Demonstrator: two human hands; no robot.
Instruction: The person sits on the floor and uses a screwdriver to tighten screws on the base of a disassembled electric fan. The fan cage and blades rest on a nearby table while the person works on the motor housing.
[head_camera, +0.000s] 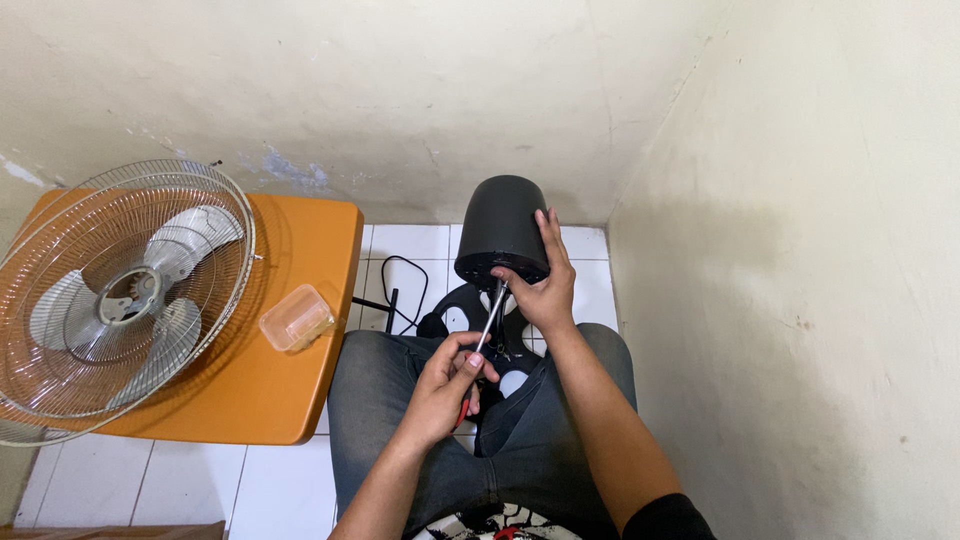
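1. Fingers of the left hand are curled tight around the handle of a screwdriver; a sliver of red grip shows under the palm.
2. Its metal shaft runs up and slightly to the right, away from the person, with the tip at the underside of a black fan motor housing.
3. On the other side, the right hand is clamped on the housing's lower rim, fingers spread up its side and thumb near the screwdriver tip.
4. This housing is a tapered drum held above the knees, its long axis pointing up and away towards the wall, open face towards the person.
5. Below it, between the jeans-clad legs, lies a black part with oval holes, probably the fan's base, though the hands hide much of it.
6. A black cord loops on the white floor tiles just left of the housing.
7. Further left, an orange counter carries a wire fan guard with grey blades and a small clear plastic box.
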